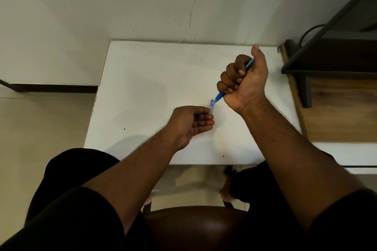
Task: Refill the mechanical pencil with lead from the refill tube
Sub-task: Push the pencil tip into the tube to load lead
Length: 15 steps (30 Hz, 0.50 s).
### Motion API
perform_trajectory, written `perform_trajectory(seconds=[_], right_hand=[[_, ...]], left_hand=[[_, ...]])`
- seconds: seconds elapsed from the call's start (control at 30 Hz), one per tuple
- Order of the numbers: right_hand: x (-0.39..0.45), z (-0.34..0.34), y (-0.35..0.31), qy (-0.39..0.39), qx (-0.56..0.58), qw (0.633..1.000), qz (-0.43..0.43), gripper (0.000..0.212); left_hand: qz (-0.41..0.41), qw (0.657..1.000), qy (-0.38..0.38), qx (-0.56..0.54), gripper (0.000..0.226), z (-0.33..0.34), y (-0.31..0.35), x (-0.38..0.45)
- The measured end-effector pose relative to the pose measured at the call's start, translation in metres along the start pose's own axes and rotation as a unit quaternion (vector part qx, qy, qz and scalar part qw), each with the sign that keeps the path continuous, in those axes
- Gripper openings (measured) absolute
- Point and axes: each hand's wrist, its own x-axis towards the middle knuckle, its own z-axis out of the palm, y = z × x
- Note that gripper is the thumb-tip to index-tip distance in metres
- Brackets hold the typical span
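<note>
My right hand (243, 79) is closed in a fist around a blue mechanical pencil (220, 96), thumb pointing up; the pencil's lower end pokes out below the fist and its upper end shows near the thumb. That lower end touches the open top of a small blue lead refill tube (211, 107). My left hand (192, 121) pinches the tube between thumb and fingers, palm turned up, just below and left of the right fist. Most of the tube is hidden by the fingers. Both hands hover over the white table (153, 91).
A wall runs behind the table. At the right stands a dark metal shelf frame (326, 26) over a wooden surface (334, 112), with a black cable behind. My knees and a brown chair seat (195, 228) are below the table's front edge.
</note>
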Motion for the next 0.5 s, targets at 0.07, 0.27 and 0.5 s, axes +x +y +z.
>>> perform_trajectory(seconds=[0.07,0.27,0.5], right_hand=[[0.0,-0.0006,0.0007,-0.001,0.001,1.0,0.001,0.064],[0.0015,-0.0009,-0.0001,0.003,-0.004,1.0,0.006,0.063],[0.0005,-0.0009,0.0008,0.002,-0.005,1.0,0.006,0.065]], left_hand=[[-0.001,1.0,-0.001,0.001,0.026,0.0001,0.0002,0.0005],[0.002,1.0,-0.005,0.002,0.025,-0.001,-0.0011,0.003],[-0.009,1.0,0.008,0.007,0.027,-0.0048,-0.0011,0.0078]])
